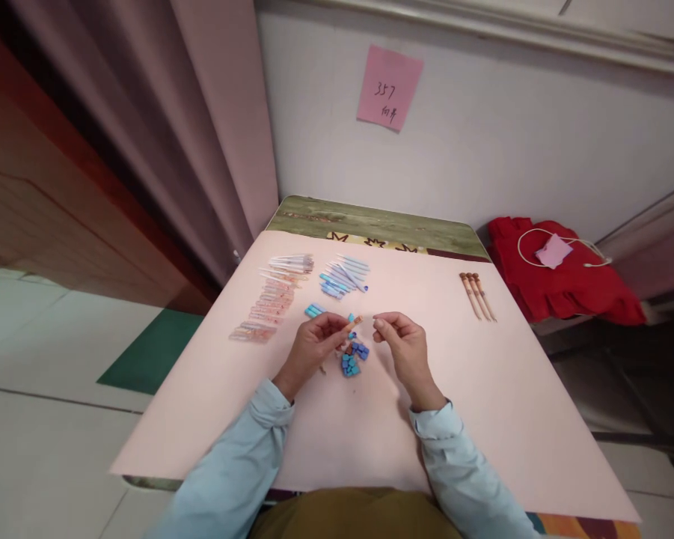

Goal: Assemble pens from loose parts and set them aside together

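So, head cam, the only view here: the left hand (314, 340) has a tan pen barrel (356, 323) pinched snugly between thumb and fingers, out over the middle of the table. Its long axis slants up and away to the right, with the top end sticking out toward the right hand (404, 348). That hand is just across a small gap, thumb and index tips pretty much together; can't tell if there's anything tiny in them. Left is obviously nearer, since it's got the barrel.

Room-wise, blue caps (351, 365) are heaped right below the fingers, and blue pen barrels (343, 277) lie beyond. Clear tubes (266, 299) line the left side. Over on the right, a broad stretch of pale pink sheet (482, 419) runs out to three tan pens (479, 297), with the table's right edge past those.
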Tool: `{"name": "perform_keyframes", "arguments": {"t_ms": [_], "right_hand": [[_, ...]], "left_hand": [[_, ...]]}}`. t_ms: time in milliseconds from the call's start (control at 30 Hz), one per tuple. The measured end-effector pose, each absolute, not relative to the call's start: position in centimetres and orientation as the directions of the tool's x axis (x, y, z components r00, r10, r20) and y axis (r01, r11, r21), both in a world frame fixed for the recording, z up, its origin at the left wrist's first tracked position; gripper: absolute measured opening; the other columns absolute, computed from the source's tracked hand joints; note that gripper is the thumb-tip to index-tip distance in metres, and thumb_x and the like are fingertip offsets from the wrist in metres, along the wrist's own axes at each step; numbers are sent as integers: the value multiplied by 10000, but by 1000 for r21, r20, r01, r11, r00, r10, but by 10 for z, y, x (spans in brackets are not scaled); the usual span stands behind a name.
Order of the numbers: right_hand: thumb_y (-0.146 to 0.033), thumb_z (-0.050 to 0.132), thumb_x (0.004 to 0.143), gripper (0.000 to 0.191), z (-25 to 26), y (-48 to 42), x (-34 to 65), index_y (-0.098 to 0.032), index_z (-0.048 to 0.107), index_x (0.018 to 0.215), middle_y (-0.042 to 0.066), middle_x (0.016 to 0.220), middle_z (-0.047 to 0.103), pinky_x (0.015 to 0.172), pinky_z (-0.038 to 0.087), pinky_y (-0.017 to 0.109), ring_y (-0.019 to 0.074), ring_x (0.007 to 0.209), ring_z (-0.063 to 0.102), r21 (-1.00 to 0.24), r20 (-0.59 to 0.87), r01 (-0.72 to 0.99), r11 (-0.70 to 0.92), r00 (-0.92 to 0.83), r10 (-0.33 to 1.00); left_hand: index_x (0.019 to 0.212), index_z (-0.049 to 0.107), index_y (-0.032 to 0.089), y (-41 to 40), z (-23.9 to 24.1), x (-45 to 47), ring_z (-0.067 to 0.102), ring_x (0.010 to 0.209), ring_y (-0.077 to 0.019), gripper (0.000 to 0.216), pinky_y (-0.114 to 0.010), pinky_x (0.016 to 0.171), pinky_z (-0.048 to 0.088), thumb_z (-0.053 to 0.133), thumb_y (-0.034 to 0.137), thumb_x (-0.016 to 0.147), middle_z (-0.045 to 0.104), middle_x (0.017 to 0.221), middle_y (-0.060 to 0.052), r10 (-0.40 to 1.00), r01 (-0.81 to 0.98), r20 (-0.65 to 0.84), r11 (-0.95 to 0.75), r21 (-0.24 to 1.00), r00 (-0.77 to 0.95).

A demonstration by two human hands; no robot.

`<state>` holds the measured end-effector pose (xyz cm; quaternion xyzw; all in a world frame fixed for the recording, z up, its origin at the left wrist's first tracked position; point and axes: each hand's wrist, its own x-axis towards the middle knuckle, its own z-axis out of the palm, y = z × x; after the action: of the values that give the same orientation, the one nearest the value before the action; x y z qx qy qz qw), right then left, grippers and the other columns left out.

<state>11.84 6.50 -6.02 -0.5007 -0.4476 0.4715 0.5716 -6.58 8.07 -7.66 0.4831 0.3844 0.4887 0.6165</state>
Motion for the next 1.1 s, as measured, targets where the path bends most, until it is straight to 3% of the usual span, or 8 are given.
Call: {"name": "perform_keyframes", "arguments": {"t_ms": [433, 767, 967, 1100], "right_hand": [[-323, 687, 864, 132, -58, 61, 121, -196, 721, 870, 25, 761, 693, 662, 525, 275, 149, 677, 641, -953, 248, 206, 223, 106, 963], [-250, 644, 903, 102, -53, 59, 119, -214, 738, 891, 22, 794, 699, 661, 520, 271, 141, 684, 653, -848, 415, 383, 366, 52, 908], [-291, 642, 899, 125, -57, 58, 119, -214, 738, 923, 26, 823, 704, 634, 537, 274, 140, 649, 671, -909, 352, 280, 308, 122, 928], [-350, 636, 886, 190, -69, 64, 125, -199, 728, 957, 23, 780, 698, 641, 538, 286, 154, 659, 660, -951, 244, 246, 187, 227, 943]], "left_hand": [[934, 710, 157, 80, -81, -65, 661, 697, -153, 223, -262, 629, 528, 763, 312, 783, 713, 825, -42, 960, -171, 27, 21, 985, 278], [928, 705, 164, 80, -85, -65, 664, 698, -152, 208, -266, 638, 533, 758, 308, 788, 707, 822, -37, 958, -191, 36, 20, 981, 285], [909, 698, 167, 79, -80, -64, 643, 658, -145, 210, -256, 595, 506, 771, 305, 769, 695, 789, -29, 961, -232, -1, 68, 970, 277], [874, 699, 161, 82, -70, -70, 603, 620, -121, 183, -255, 610, 491, 778, 276, 754, 687, 776, -24, 987, -260, -6, 48, 964, 159]]}}
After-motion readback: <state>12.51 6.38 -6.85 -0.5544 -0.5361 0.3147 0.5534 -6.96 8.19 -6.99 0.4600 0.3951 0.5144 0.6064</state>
